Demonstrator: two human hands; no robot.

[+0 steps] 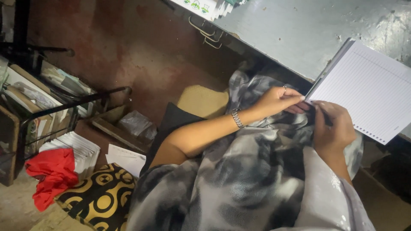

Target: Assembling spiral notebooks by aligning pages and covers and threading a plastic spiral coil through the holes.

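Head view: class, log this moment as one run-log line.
left hand: pinches notepad corner | right hand: at same corner, grip unclear | notepad: lined, tilted over grey table edge

Grey mottled garment (239, 171), silver bracelet (237, 118)

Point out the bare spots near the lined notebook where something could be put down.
The grey tabletop lies bare between the stacked booklets at its far edge and the lined notebook. It is crowded at the notebook's near corner, where the left hand and right hand pinch it above the grey patterned cloth.
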